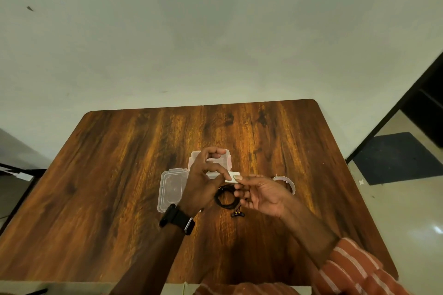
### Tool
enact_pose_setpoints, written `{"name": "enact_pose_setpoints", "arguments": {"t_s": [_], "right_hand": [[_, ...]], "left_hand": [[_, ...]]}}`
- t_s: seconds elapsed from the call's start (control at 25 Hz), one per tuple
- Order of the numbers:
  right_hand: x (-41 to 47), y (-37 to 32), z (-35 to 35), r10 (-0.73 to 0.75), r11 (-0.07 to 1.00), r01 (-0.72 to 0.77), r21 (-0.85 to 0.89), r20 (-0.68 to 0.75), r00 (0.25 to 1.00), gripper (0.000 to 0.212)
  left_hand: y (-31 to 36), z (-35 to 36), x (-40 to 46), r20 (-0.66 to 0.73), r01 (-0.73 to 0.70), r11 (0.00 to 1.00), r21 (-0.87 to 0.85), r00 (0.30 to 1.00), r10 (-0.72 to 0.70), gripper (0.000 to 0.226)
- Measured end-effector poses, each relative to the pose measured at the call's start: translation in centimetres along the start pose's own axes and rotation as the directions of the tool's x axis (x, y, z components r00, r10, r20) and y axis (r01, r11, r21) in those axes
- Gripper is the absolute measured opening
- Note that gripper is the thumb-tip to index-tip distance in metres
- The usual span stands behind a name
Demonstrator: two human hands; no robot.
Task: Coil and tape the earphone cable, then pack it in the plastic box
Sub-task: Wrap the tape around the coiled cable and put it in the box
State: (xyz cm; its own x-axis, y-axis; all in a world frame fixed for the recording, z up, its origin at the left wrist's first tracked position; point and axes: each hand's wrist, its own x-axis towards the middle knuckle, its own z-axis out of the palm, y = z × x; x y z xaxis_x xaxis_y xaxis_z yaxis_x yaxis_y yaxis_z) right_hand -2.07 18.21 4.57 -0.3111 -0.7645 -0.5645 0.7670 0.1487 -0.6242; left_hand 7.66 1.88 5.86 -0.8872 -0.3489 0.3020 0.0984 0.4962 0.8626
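A black earphone cable (225,196) hangs as a coil between my two hands, its earbuds (237,213) resting on the wooden table (119,175). A short white strip of tape (232,176) is pinched between the fingertips of my left hand (203,179) and my right hand (261,193), just above the coil. My right hand's lower fingers also touch the coil. The clear plastic box (224,154) stands behind my left hand, partly hidden. Its clear lid (171,189) lies flat to the left.
A roll of clear tape (286,181) lies on the table just right of my right hand. A black watch sits on my left wrist (177,220). The table's far edge meets a pale wall; floor and a dark mat lie to the right.
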Motion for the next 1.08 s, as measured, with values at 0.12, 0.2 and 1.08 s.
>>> {"name": "enact_pose_setpoints", "arguments": {"t_s": [0.12,0.2,1.08], "right_hand": [[0.7,-0.1,-1.2,-0.049,0.999,0.051,0.006,-0.220,0.974,0.028],[1.1,0.6,-2.6,-0.075,0.994,0.104,0.041,-0.441,0.894,0.030],[1.6,7.8,-4.4,0.020,0.927,0.248,0.282,-0.696,0.718,0.023]], "left_hand": [[-1.9,0.4,-0.1,0.025,0.088,0.996,0.035,0.996,-0.088,0.026],[-4.5,1.2,-0.7,0.081,0.087,0.962,0.259,0.991,-0.111,0.024],[-13.8,5.0,-1.7,0.530,-0.246,0.696,0.675,0.818,-0.225,0.025]]}}
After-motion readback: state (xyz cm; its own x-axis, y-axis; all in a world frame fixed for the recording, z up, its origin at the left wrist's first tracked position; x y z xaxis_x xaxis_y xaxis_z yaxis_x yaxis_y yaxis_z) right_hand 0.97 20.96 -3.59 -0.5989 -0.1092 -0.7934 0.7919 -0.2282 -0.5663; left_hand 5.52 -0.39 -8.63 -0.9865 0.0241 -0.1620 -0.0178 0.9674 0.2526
